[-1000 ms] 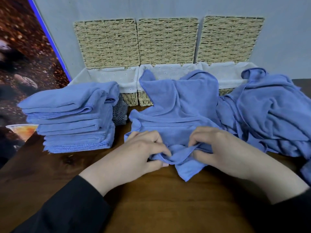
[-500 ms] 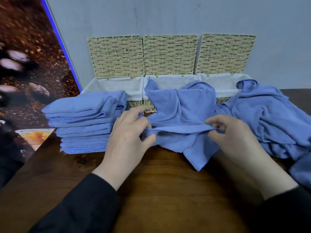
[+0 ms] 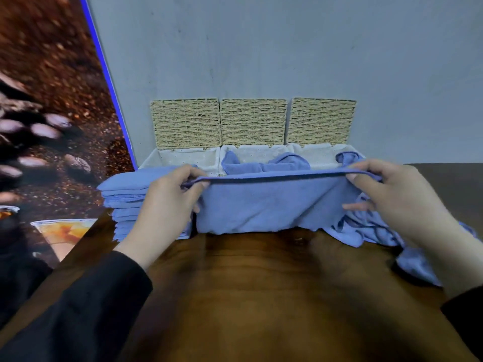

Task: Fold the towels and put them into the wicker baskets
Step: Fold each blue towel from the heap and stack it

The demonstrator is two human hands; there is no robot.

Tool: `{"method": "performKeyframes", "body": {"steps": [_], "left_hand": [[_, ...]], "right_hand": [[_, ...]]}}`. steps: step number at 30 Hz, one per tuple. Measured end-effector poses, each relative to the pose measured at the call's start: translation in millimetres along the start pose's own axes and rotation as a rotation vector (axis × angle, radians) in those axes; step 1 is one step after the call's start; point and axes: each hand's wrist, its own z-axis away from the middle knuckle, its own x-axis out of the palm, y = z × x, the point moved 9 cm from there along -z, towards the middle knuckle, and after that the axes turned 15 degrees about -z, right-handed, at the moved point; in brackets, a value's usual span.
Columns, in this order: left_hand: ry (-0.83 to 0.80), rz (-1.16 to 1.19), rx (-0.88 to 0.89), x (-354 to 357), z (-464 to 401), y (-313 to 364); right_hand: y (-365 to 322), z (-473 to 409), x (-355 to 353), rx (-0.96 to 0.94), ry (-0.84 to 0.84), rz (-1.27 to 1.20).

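Note:
A blue towel [image 3: 271, 205] hangs stretched above the wooden table [image 3: 261, 296]. My left hand [image 3: 167, 205] pinches its upper left corner and my right hand [image 3: 392, 197] pinches its upper right corner. Three wicker baskets with white liners stand against the wall: left [image 3: 183, 158], middle [image 3: 251, 152], right [image 3: 316, 151], their lids up. Part of the towel or another blue cloth [image 3: 261, 165] lies over the middle basket's front rim. A stack of folded blue towels [image 3: 125, 194] sits at the left, partly behind my left hand.
A heap of unfolded blue towels [image 3: 366, 231] lies at the right, under my right hand, trailing toward the table's right edge. A poster of coffee beans [image 3: 52, 126] stands at the left. The grey wall [image 3: 261, 48] closes the back.
My hands moved apart and rose, drawing the bunched towel out into a taut sheet between them. The view tilted up, so the baskets sit lower in the frame.

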Motion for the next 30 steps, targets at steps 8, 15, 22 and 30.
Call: {"method": "performKeyframes", "body": {"steps": [8, 15, 22, 30], "left_hand": [[-0.849, 0.205, -0.107, 38.3, 47.7, -16.2], [-0.535, 0.091, -0.212, 46.8, 3.6, -11.8], [0.293, 0.104, 0.13, -69.7, -43.2, 64.5], [-0.257, 0.014, 0.1, 26.3, 71.4, -33.1]], "right_hand": [[40.2, 49.0, 12.2, 0.382, -0.485, 0.333], [48.3, -10.8, 21.3, 0.12, -0.206, 0.425], [-46.2, -24.7, -20.5, -0.425, 0.187, -0.134], [81.6, 61.9, 13.3, -0.191, -0.303, 0.171]]}}
